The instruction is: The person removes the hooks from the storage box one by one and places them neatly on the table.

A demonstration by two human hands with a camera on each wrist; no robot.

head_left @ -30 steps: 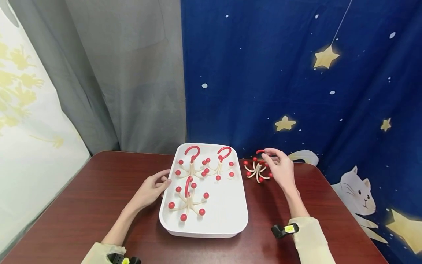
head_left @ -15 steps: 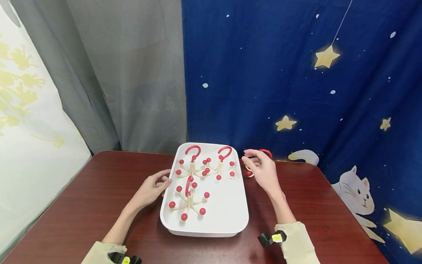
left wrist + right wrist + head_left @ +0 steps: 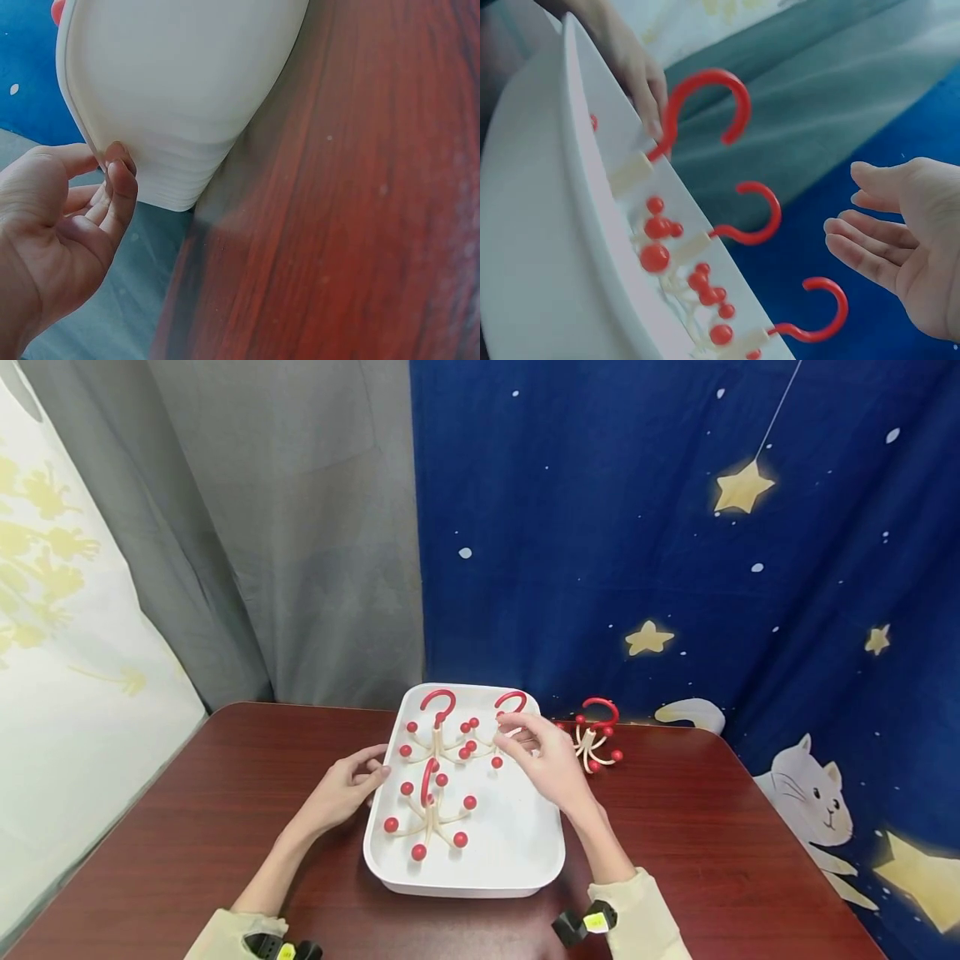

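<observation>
Along the left rim of a white tray (image 3: 517, 852), my left hand (image 3: 339, 791) pinches the edge; the left wrist view has its fingertips (image 3: 120, 159) against the outer wall. Three hangers with red hooks and cream arms tipped with red balls stand in the tray: one back left (image 3: 437, 739), one back right (image 3: 512, 697), one in front (image 3: 430, 817). Over the tray's right side hovers my right hand (image 3: 551, 766), holding nothing, its fingers loosely bent. It partly hides the back right hanger. In the right wrist view this hand (image 3: 922, 240) is apart from the hooks.
A matching hanger (image 3: 589, 742) stands on the dark red wooden table (image 3: 720, 835), right of the tray near the far edge. Behind the table hang a grey curtain (image 3: 322, 527) and a blue star-patterned curtain (image 3: 570, 543).
My right hand let go of the hanger right of the tray and moved left, over the tray. That hanger still stands on the table. The left hand stayed at the rim.
</observation>
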